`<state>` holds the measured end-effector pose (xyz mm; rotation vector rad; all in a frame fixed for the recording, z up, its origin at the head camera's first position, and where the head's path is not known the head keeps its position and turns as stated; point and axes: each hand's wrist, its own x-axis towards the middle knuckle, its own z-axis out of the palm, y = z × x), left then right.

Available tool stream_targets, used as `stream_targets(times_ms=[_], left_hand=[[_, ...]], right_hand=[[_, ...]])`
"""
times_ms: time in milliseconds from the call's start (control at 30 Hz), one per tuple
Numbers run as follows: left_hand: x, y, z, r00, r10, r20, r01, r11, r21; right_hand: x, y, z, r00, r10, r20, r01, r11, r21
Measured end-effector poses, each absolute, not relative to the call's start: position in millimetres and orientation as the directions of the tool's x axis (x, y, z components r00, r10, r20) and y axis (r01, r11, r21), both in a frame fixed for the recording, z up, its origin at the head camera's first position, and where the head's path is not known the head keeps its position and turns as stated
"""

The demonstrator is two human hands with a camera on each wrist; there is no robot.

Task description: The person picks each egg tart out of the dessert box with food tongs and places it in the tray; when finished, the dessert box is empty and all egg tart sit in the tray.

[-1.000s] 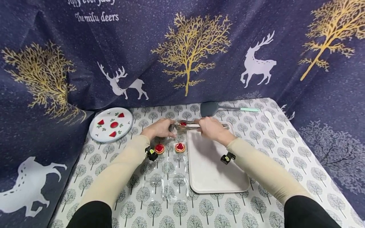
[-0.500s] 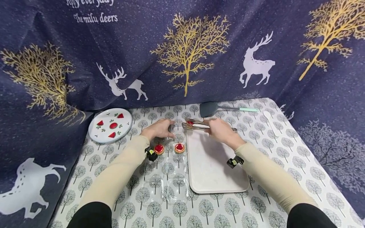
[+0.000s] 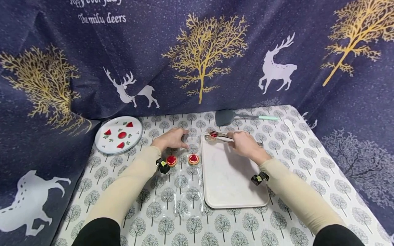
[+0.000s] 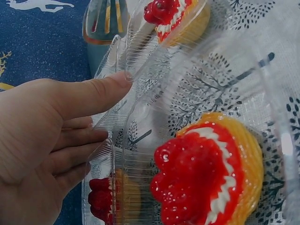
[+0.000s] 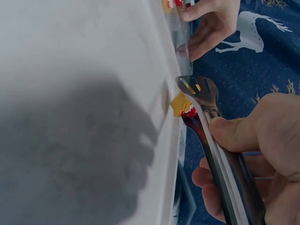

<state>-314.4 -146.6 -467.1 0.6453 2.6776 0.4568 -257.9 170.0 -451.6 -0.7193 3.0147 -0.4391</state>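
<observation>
My left hand [image 3: 173,138] pinches the far edge of a clear plastic container [image 4: 117,110] between thumb and fingers. Red-topped tarts sit inside it: one tart [image 4: 201,173] is large in the left wrist view, another tart [image 4: 180,21] lies higher up, and a third tart [image 4: 105,197] shows below the fingers. With my right hand [image 3: 245,145] I grip metal tongs [image 5: 218,154], thumb on one arm and fingers round the other. Between their slotted tips is a small tart [image 5: 180,105], partly covered, held over the far left corner of a white tray [image 3: 234,184].
A watermelon-patterned plate [image 3: 106,143] stands at the back left. Behind the tray lies a grey spatula [image 3: 224,118] with a mint handle, and a white slim utensil [image 3: 292,132] lies to the right. The container's transparent near part [image 3: 192,205] extends along the tray's left side.
My right hand has moved right with the tongs, carrying the tart from above the container to over the tray. The left hand has stayed at the container's edge.
</observation>
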Motion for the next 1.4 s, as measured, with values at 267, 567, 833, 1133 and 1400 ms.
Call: stream_targets(times_ms=[267,567,833,1133,1400], left_hand=[[-314,-146,-466,-0.835,0.483,-0.265,0.361,0.843,0.398],[-314,-147,-465,-0.83,0.484,-0.278,0.356,0.843,0.404],[-314,-146,-463,-0.831,0.479,-0.282,0.346,0.843,0.412],[-310,-145,-465,-0.83,0.488,-0.272,0.362,0.841,0.403],[-307,-146,-464,-0.832,0.491,-0.258,0.38,0.843,0.38]], right_hand=[[-255,177,-457,-0.902,-0.429,0.038,-0.419,0.854,-0.308],[-254,181,-459,-0.893,-0.449,0.018,-0.431,0.846,-0.314],[-250,183,-456,-0.904,-0.428,-0.023,-0.394,0.851,-0.348],[-247,184,-455,-0.906,-0.422,-0.028,-0.388,0.856,-0.342],[-242,184,-449,-0.897,-0.442,0.012,-0.421,0.846,-0.328]])
